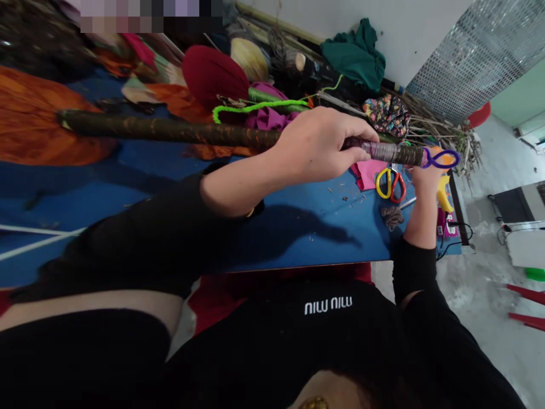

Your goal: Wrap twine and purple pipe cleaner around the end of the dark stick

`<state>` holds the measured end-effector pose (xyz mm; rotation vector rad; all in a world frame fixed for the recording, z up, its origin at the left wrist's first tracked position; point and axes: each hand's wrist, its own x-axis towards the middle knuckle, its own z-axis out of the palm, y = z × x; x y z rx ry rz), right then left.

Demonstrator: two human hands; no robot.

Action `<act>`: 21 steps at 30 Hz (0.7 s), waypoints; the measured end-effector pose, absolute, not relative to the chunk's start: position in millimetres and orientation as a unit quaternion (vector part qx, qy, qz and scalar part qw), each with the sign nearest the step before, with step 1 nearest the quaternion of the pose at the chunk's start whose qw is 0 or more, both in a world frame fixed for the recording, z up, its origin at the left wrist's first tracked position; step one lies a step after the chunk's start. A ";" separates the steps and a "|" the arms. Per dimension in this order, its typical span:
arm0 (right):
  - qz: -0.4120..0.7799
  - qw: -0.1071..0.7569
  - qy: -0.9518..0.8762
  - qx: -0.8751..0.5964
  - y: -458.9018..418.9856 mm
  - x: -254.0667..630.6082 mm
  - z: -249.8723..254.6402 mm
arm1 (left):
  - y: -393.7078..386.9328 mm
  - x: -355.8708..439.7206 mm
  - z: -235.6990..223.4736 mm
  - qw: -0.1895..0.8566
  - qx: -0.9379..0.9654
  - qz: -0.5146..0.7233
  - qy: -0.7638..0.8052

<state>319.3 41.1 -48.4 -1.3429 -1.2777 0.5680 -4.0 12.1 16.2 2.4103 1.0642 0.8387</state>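
Note:
A long dark stick lies across the view, wrapped in tape near its right end. Its left end meets a bundle of orange cloth. My left hand is closed around the stick near the wrapped part. A purple pipe cleaner loop sticks out at the right tip. My right hand is just behind that tip, its fingers mostly hidden by the stick. Near it are an orange item and a yellow item whose kind I cannot make out. Below the stick lie scissors with yellow and red handles.
On the blue table lie a pink piece and a bundle of grey cord. Behind the stick are a bright green pipe cleaner, a dark red bundle, green cloth and dry twigs.

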 end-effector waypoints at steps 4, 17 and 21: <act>0.205 0.531 -0.640 -0.516 35.6 278.9 -61.5 | 12.1 -4.1 19.0 0.182 0.851 0.308 0.384; -0.006 0.548 -0.727 -0.414 -31.9 217.5 -43.4 | 24.1 4.3 9.3 0.151 0.847 0.306 0.406; 0.084 0.596 -0.736 -0.311 -22.1 212.6 -51.5 | 26.2 8.0 3.2 0.147 0.850 0.297 0.411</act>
